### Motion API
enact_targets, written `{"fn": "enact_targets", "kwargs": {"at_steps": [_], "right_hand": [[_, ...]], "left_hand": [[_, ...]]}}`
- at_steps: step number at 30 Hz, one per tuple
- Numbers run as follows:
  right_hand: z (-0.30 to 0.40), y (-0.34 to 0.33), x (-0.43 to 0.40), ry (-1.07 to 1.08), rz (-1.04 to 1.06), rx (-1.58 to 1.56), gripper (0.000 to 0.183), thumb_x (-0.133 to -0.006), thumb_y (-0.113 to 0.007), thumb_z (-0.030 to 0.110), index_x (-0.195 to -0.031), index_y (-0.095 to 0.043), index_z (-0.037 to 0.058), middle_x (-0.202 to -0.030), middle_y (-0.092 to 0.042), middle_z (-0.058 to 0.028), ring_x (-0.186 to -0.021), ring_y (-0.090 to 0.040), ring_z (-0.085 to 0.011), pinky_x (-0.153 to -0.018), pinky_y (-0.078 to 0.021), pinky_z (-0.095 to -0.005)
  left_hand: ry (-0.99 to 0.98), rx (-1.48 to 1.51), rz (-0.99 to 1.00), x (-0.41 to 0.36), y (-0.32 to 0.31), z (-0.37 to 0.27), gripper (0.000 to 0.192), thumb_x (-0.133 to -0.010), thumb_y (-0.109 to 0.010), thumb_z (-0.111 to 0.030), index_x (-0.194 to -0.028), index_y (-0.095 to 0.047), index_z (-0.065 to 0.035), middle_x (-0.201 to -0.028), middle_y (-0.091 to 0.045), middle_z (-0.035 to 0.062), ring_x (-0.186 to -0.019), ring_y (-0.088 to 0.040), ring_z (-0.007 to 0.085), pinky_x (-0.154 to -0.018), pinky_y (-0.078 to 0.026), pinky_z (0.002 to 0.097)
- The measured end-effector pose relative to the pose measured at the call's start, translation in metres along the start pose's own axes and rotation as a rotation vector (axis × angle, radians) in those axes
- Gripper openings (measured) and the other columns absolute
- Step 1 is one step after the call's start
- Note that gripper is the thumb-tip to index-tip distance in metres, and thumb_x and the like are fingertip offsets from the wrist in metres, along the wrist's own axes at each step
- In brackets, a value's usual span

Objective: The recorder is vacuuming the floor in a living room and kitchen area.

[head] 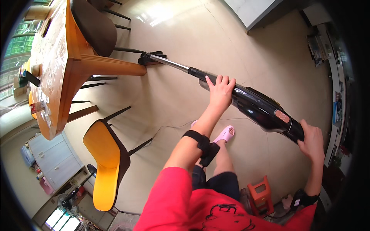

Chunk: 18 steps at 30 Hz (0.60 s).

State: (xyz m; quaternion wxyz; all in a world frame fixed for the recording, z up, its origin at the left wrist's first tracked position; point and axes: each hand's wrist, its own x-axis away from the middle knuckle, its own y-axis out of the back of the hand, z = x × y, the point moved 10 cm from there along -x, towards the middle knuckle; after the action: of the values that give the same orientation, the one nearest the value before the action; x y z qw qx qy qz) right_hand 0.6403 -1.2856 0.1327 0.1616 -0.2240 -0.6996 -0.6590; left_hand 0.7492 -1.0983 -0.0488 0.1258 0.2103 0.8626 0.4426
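A black stick vacuum cleaner [257,108] slants across the view. My left hand [221,92] is wrapped around its front section, just behind the metal tube [176,63]. At the rear end, my right hand [312,141] grips the handle, behind a pinkish button panel [282,116]. The dark floor head [153,57] lies on the tiled floor beside the foot of a wooden table leg [115,65]. Its tube points away from me, to the upper left. Parts of both hands' fingers are hidden by the vacuum and by the hands themselves.
A wooden dining table [65,75] stands at left, with a dark chair [95,26] against it. A yellow chair [107,161] is nearer me. A thin cord [176,127] crosses the floor [185,101] near my pink slippers [225,134]. An orange stool [261,193] stands at lower right.
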Motion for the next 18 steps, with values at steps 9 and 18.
{"fn": "enact_targets", "kwargs": {"at_steps": [9,18], "right_hand": [[0.016,-0.096,-0.001,0.016,0.072,-0.108,0.037,-0.059,-0.067,0.007,-0.087,-0.043,0.0059,-0.070,-0.056,-0.0143,-0.065,-0.057,-0.0360,-0.056,-0.0455,-0.0447],[0.060,-0.120,-0.066,0.083,0.111,-0.313,0.029,-0.065,-0.064,0.008,-0.086,-0.045,0.0035,-0.067,-0.059,-0.0155,-0.064,-0.060,-0.0345,-0.059,-0.0469,-0.0424]], "left_hand": [[0.068,-0.196,0.128,0.023,-0.032,0.039,0.032,-0.068,-0.051,0.004,-0.096,-0.049,-0.0099,-0.098,-0.049,0.0061,-0.105,-0.043,0.0275,-0.090,-0.022,0.0676],[0.321,-0.374,0.054,0.019,-0.039,0.133,0.028,-0.078,-0.048,-0.003,-0.103,-0.054,-0.0134,-0.122,-0.044,0.0089,-0.123,-0.033,0.0297,-0.094,-0.025,0.0626]]}}
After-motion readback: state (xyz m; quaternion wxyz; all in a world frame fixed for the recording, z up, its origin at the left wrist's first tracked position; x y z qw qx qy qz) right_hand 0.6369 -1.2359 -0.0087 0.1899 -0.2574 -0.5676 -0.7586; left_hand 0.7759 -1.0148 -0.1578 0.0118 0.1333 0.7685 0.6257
